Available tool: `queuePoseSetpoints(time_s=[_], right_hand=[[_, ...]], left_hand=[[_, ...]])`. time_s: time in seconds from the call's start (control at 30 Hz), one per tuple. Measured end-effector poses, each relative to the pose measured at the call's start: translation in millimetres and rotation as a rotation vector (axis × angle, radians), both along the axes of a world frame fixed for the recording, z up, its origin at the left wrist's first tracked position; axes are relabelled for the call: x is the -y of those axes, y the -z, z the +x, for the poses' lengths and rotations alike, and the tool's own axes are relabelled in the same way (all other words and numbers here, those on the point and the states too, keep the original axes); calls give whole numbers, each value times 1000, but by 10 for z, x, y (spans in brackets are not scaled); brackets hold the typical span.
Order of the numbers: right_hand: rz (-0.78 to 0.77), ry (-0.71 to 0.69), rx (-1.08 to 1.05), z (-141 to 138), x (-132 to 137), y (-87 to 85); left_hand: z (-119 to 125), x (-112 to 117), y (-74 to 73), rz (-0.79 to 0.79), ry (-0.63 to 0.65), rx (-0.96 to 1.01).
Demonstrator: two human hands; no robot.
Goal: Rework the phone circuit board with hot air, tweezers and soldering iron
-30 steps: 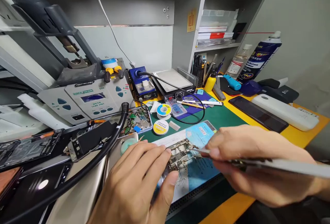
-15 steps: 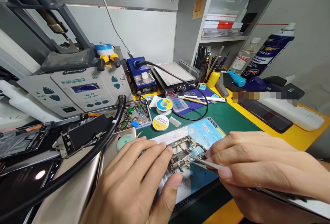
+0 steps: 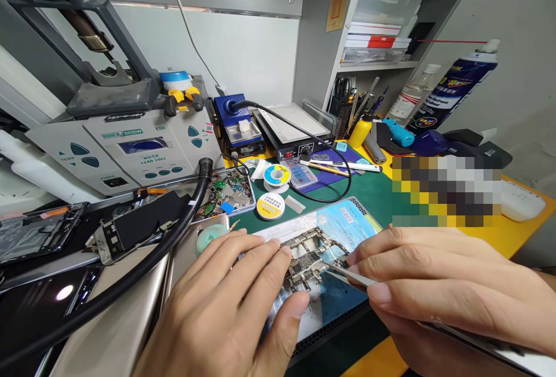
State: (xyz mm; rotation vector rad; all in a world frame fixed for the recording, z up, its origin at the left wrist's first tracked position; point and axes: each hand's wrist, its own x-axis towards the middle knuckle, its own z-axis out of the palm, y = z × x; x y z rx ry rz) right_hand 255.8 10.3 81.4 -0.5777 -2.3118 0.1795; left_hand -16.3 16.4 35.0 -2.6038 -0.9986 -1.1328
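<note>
A circuit board (image 3: 306, 264) lies on a blue-and-white printed sheet (image 3: 341, 296), which rests on a dark perforated base (image 3: 319, 339) on the green mat (image 3: 377, 194), toward the near side of the yellow tabletop (image 3: 512, 244). The left hand (image 3: 230, 307) is spread palm down, its four fingers side by side with the tips over the board's left edge, its thumb held apart. The right hand (image 3: 443, 290) has its fingers clamped on metal tweezers (image 3: 358, 278); their points reach over the board's middle, though whether they touch it I cannot tell.

Just beyond the sheet sit a white-and-yellow round tin (image 3: 270, 207), a solder spool (image 3: 276, 176) and, to their left, a tray of small boards (image 3: 252, 200). Farther back, toward the tabletop's far edge, a blue soldering station (image 3: 228, 105) stands beside a flat heating plate (image 3: 295, 121). A grey control unit (image 3: 139, 163) fills the far left corner, and a tilted spray can (image 3: 458, 93) stands near the far right corner beside a clear bottle (image 3: 410, 99).
</note>
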Motion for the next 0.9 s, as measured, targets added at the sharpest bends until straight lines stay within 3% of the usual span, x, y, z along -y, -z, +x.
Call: queuePoseSetpoints(time_s=[0.23, 0.4, 0.57, 0.73, 0.9], right_hand=[[127, 266, -29, -141, 105, 180], [166, 302, 9, -112, 178, 281], [106, 354, -28, -97, 268, 347], [112, 388, -47, -118, 313, 374], [116, 376, -50, -152, 309, 405]], left_hand=[[-73, 46, 46, -39, 19, -66], [-75, 30, 72, -43, 28, -56], [-32, 26, 99, -2, 1, -14], [7, 23, 61, -52, -4, -27], [18, 14, 33, -7, -3, 51]])
